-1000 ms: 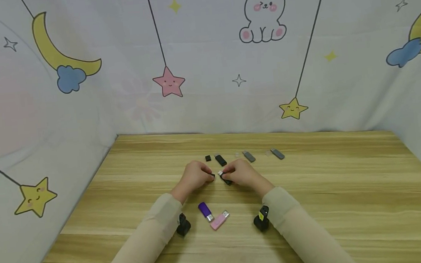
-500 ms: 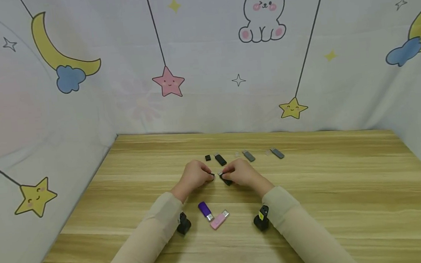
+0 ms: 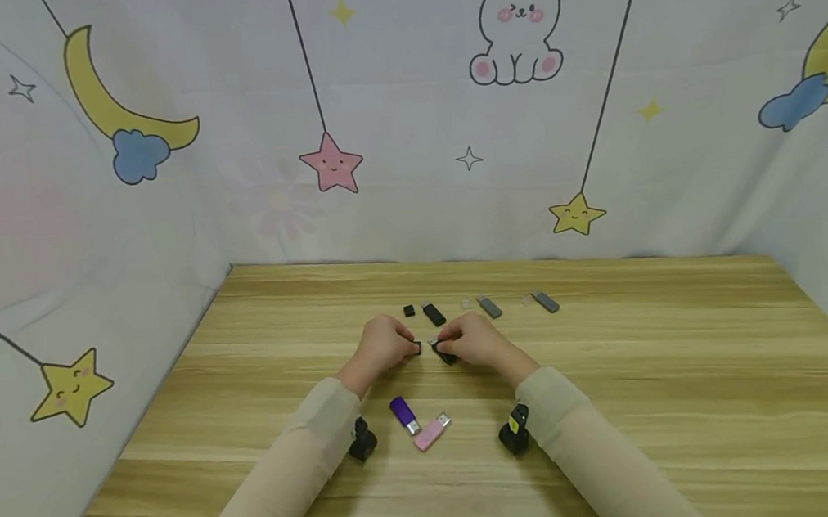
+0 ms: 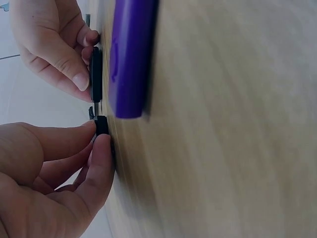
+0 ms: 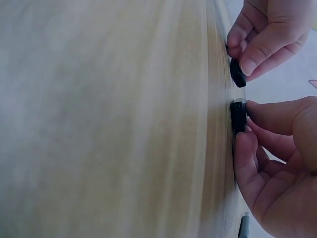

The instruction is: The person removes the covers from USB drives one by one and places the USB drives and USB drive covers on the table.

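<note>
My left hand [image 3: 384, 343] pinches a small black cap [image 4: 101, 125] between thumb and fingertips, low over the wooden table. Just to its right, my right hand [image 3: 473, 339] grips a black USB stick [image 3: 447, 356], its metal plug pointing away from me and slightly left in the head view. A short gap separates cap and stick. In the right wrist view the stick's dark body [image 5: 238, 117] sits between thumb and forefinger, close to the tabletop.
Beyond the hands lie a black cap [image 3: 409, 311], a black USB stick [image 3: 434, 314], two grey sticks [image 3: 490, 307] and clear caps [image 3: 466, 304]. Nearer me are a purple USB stick [image 3: 402, 413] and a pink one [image 3: 432, 432]. A printed curtain [image 3: 410, 209] stands behind the table.
The cap in my left hand has turned and shifted very slightly. My right hand and its USB stick look almost still, and the other sticks stay put.
</note>
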Tool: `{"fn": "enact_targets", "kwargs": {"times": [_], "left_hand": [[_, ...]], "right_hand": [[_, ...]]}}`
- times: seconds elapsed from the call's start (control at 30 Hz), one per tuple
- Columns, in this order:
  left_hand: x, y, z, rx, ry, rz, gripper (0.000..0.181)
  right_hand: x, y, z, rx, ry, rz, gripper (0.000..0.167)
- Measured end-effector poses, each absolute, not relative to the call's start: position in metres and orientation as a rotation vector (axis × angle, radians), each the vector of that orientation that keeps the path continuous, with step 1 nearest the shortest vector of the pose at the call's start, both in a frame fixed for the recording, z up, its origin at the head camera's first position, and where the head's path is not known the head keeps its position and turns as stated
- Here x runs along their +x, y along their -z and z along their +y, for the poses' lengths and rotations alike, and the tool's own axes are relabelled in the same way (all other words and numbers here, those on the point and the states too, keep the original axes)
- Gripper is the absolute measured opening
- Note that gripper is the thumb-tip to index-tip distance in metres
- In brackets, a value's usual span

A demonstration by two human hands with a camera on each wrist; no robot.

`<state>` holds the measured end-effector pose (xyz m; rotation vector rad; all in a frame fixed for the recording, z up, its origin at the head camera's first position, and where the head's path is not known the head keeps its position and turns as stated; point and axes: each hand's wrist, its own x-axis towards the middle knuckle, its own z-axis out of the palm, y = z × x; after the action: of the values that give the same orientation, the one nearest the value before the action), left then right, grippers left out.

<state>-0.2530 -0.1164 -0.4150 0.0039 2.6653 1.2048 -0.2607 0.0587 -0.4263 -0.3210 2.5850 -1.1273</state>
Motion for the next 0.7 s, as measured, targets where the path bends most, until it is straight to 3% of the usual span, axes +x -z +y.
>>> {"fn": "enact_targets", "kwargs": {"times": [0.7], "left_hand": [[-0.241,0.398,-0.124,0.008,-1.11,2.787,0.029]], "right_hand": [[-0.252,0.414,0.069,-0.409,1.087,2.647,0.032]]}}
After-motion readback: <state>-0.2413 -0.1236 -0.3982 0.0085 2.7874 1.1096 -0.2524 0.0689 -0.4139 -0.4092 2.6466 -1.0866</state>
